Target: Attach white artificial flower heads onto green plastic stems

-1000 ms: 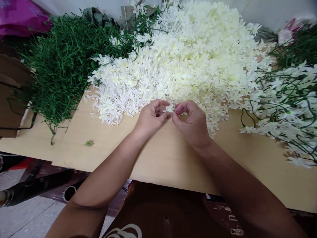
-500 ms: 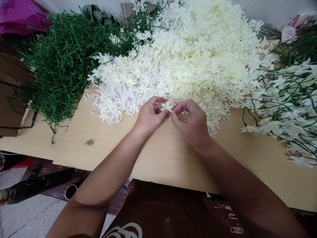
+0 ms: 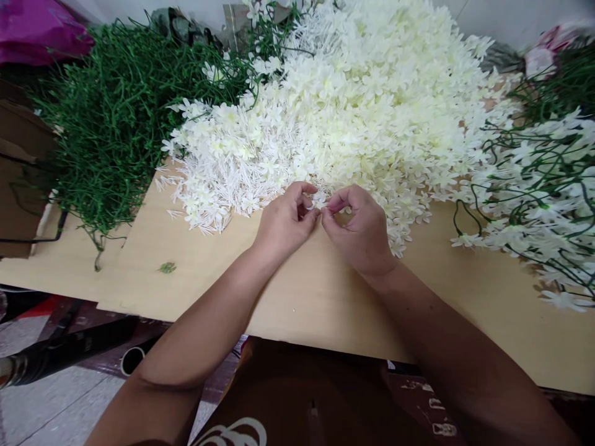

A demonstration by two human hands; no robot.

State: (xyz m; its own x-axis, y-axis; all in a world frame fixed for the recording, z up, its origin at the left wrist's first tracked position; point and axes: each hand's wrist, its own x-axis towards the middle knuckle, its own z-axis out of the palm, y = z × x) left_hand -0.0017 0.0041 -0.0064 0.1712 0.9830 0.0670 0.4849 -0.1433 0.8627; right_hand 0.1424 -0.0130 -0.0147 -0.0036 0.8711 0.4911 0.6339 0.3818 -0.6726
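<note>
Pinching this small white flower [image 3: 318,200] between both sets of fingertips, I judge the main risk to be losing it into the heap: it is tiny, pale, and sits right at the near edge of the big pile of white flowers [image 3: 353,105], so if either pinch slackens it would drop among hundreds just like it and be hard to pick out. My left hand [image 3: 284,222] is curled, thumb and forefinger pressed together on the flower's left side; my right hand [image 3: 360,230] is curled the same way, thumb and forefinger closed on its right side, the other fingers tucked in. Pulling unevenly could also bend or tear a petal (it looks like thin plastic or cloth, though I cannot tell which). Whether a stem or peg hangs beneath the flower I cannot see; my fingers hide it.

The flower lies between the two hands, touching the fingertips of both, held just above the bare wood of the table [image 3: 297,291] and just in front of the pile. A sweep of my wrist could scatter loose blooms off that near edge. The green stems [image 3: 116,118] lie well apart to my left, and the stems already bearing flowers [image 3: 539,192] well apart to my right.
</note>
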